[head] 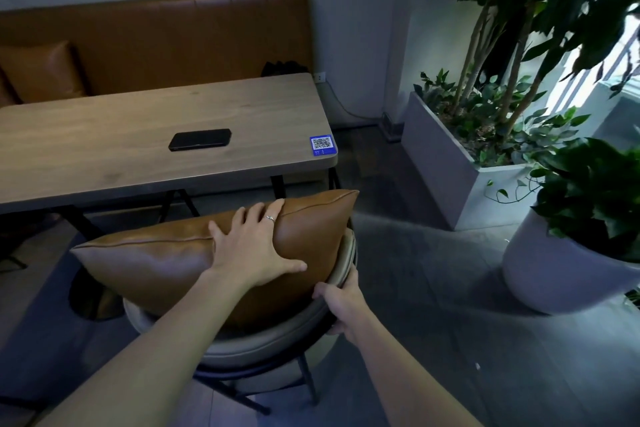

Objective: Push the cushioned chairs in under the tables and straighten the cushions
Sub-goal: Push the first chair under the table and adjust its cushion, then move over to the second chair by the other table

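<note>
A brown leather cushion (156, 260) stands on its edge in a beige padded chair (270, 343) with black metal legs. My left hand (254, 246) lies spread over the cushion's top right part, fingers curled over its upper seam. At the chair's right side, my right hand (341, 302) grips the curved backrest rim. The chair stands a little in front of the wooden table (104, 135), its seat outside the table edge.
A black phone (200, 139) and a blue QR sticker (322, 145) lie on the table. Behind it runs a brown bench (173, 38) with another cushion (41, 71). A white planter box (446, 163) and a round white pot (561, 274) stand to the right.
</note>
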